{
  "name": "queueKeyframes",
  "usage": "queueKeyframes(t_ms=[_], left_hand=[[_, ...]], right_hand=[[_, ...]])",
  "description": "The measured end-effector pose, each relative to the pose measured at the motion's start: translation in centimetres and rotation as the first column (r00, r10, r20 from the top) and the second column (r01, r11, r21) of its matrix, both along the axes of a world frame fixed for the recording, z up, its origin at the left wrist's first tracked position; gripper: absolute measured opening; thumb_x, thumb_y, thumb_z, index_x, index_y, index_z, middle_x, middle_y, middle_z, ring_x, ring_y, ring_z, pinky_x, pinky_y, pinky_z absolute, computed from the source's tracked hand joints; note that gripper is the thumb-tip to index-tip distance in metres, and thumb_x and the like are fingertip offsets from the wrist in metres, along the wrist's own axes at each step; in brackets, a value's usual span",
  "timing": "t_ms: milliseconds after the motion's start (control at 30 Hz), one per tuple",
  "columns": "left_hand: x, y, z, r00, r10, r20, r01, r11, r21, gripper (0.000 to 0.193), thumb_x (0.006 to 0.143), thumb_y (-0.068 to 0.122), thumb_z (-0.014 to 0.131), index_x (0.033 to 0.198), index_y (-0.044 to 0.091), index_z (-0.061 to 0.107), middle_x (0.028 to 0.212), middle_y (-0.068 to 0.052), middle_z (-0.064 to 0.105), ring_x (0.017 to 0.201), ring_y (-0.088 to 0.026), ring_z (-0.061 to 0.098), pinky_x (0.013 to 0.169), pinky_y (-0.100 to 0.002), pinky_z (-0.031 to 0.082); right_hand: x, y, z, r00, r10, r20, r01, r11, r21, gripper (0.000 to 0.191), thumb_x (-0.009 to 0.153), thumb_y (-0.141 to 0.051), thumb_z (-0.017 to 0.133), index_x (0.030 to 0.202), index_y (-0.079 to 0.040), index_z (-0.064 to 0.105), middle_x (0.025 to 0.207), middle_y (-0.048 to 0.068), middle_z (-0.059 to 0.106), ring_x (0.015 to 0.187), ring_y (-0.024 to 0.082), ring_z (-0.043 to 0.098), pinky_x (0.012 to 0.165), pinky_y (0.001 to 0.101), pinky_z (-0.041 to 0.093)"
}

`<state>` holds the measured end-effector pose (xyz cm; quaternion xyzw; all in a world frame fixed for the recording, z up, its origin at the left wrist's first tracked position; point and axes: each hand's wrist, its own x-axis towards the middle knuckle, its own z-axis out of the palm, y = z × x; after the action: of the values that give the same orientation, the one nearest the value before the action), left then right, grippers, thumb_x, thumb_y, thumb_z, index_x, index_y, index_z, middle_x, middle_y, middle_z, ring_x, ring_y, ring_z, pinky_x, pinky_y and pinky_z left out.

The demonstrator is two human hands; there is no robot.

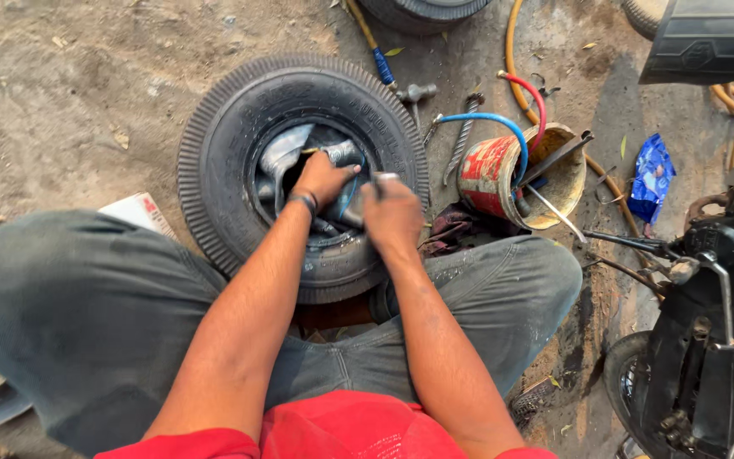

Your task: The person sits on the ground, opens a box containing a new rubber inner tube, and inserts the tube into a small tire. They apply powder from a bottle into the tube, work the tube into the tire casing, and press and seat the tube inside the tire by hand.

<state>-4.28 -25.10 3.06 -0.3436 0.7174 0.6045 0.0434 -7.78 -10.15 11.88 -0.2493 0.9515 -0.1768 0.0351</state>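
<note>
Black ribbed rubber tyre (214,161) is lying flat on the dirt between the knees. Left hand (323,177) is pressing the grey inner tube (286,153) down, fingers spread; right hand (391,212) is closing round a thin metal tool (381,180). I'd be levering gently, not pinching the tube.

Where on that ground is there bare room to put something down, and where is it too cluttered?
The open dirt left of the tyre, up to the picture's edge, lies bare. Right of the tyre it is crowded: a hammer, a paint can holding tools, hoses, a rag, a blue packet and a motorbike. Both the left hand and right hand fill the tyre's middle.
</note>
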Motion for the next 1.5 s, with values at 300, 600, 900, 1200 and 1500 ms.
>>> queueKeyframes(t_ms=[300,600,900,1200,1500], left_hand=[[-4.2,4.2,-0.8,0.693,0.709,0.129,-0.720,0.687,0.092,0.033,0.073,0.021,0.081,0.094,-0.004,0.075,0.094,-0.022,0.078,0.090,-0.033,0.077,0.082,-0.041,0.056],[-0.2,1.7,-0.3,0.933,0.359,-0.002,-0.303,0.789,0.534,0.049,0.074,0.022,0.088,0.111,-0.002,0.067,0.101,-0.015,0.073,0.090,-0.025,0.070,0.079,-0.042,0.057],[3.7,0.7,0.3,0.986,0.028,-0.163,0.076,0.798,0.597,0.065,0.066,0.006,0.087,0.127,0.003,0.062,0.113,-0.008,0.074,0.095,-0.018,0.072,0.086,-0.033,0.060],[2.2,1.2,-0.3,0.999,0.042,-0.014,-0.033,0.927,0.373,0.053,0.072,0.021,0.091,0.114,-0.004,0.070,0.104,-0.010,0.076,0.090,-0.018,0.071,0.083,-0.032,0.056],[0.3,1.3,-0.8,0.965,-0.052,0.256,0.045,0.998,0.033,0.061,0.068,0.039,0.094,0.098,-0.009,0.071,0.100,-0.023,0.074,0.089,-0.029,0.073,0.081,-0.038,0.056]], right_hand=[[-1.7,0.3,-0.7,0.940,-0.338,0.041,0.340,0.940,-0.037,0.033,0.084,-0.032,0.080,0.101,-0.008,0.066,0.083,0.012,0.069,0.078,0.033,0.066,0.071,0.0470,0.049],[-2.1,2.6,0.8,0.950,-0.090,0.299,0.125,0.987,-0.099,0.038,0.069,-0.035,0.089,0.094,-0.012,0.074,0.084,0.008,0.065,0.075,0.026,0.065,0.070,0.0413,0.054],[-2.4,0.3,-0.4,0.961,-0.227,0.159,0.196,0.962,0.189,0.056,0.063,-0.045,0.095,0.091,-0.006,0.065,0.095,0.016,0.071,0.091,0.037,0.069,0.081,0.0495,0.053],[-2.9,0.4,1.0,0.964,-0.183,0.194,0.153,0.975,0.158,0.051,0.068,-0.047,0.091,0.094,-0.010,0.068,0.096,0.017,0.074,0.095,0.038,0.071,0.083,0.0500,0.054],[-2.7,-1.6,0.8,0.960,-0.253,0.121,0.216,0.942,0.258,0.061,0.063,-0.046,0.093,0.098,-0.006,0.064,0.096,0.020,0.072,0.093,0.041,0.069,0.078,0.0532,0.053]])
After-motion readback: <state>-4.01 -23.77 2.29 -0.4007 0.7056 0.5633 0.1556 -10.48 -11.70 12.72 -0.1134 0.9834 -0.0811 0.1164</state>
